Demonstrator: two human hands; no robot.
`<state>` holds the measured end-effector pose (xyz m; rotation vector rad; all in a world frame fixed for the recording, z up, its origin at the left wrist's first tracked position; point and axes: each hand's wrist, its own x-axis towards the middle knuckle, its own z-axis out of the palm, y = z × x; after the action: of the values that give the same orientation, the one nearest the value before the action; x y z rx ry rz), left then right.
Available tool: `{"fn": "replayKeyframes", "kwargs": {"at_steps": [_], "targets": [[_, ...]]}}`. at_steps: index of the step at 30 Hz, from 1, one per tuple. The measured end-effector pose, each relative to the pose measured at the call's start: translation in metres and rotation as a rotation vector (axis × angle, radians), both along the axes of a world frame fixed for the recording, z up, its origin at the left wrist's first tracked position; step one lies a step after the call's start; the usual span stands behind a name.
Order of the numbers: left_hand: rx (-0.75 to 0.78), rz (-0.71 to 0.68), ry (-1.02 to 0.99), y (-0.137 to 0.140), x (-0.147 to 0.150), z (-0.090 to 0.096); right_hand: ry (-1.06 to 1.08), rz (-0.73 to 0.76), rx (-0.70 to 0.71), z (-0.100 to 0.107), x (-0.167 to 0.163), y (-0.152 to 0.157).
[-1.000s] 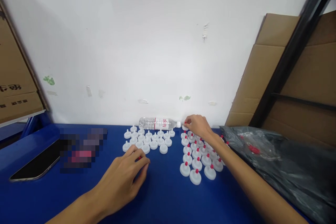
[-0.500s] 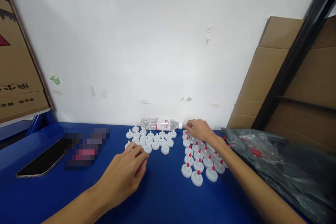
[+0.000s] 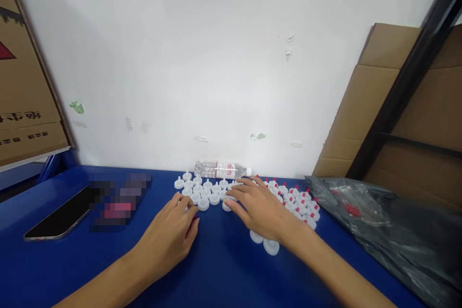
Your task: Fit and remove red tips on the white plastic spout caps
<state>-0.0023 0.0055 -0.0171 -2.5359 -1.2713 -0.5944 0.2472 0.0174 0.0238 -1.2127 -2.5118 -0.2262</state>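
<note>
Head: right hand (image 3: 257, 206) over caps (image 3: 214, 198)

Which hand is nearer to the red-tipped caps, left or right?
Right. The right hand hides part of the red-tipped caps from view; the left hand is farther left, by the plain white caps.

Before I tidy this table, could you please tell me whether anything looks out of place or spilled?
The clear plastic bottle lies on its side by the white wall, behind the white spouted caps, rather than standing upright; no spill shows. Torn-looking scraps mar the wall.
</note>
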Motion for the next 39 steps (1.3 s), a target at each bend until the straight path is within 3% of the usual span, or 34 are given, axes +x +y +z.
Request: {"fn": "replayKeyframes", "kwargs": {"at_steps": [15, 24, 30, 35, 39], "targets": [[-0.109, -0.077, -0.006, 0.000, 0.001, -0.005, -0.101, 0.028, -0.004, -0.024, -0.009, -0.010], [-0.171, -0.191, -0.074, 0.005, -0.002, -0.014, -0.094, 0.125, 0.089, -0.001, -0.012, -0.027], [-0.303, -0.315, -0.254, 0.005, -0.001, -0.011, -0.126, 0.141, 0.098, -0.013, -0.015, -0.043], [-0.550, -0.235, -0.600, 0.000, 0.007, 0.008, -0.084, 0.169, 0.077, -0.016, -0.014, -0.042], [-0.734, -0.212, -0.766, -0.001, 0.010, 0.016, 0.024, 0.183, 0.041, -0.014, -0.014, -0.042]]}}
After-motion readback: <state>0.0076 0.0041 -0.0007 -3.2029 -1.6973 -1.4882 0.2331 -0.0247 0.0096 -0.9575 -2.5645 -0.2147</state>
